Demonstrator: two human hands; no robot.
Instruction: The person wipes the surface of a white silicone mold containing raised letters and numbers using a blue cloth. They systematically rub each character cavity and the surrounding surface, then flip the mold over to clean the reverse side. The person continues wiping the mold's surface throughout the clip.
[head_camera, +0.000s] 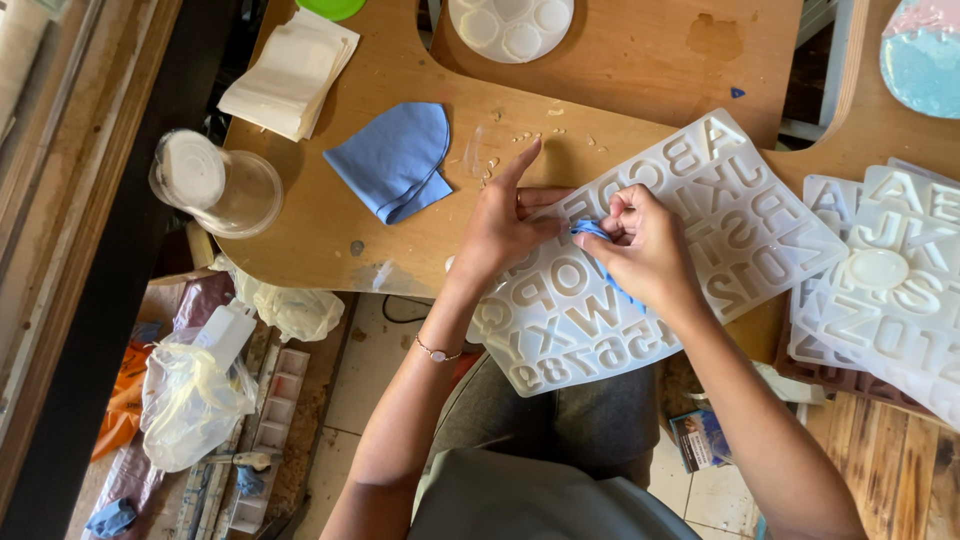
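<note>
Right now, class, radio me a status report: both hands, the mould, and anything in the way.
Left hand pressing down on white letter mould. Right hand pinching small blue cloth against it. Folded blue cloth and spare moulds lie apart.

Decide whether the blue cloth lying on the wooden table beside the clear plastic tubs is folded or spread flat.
Folded: the blue cloth is doubled over, one curved layer overlapping another with a visible fold edge.

Left hand (500, 225) pressed flat, forefinger extended; right hand (648, 248) curled, fingertips pinched; both forearms reach over the table's near edge.
</note>
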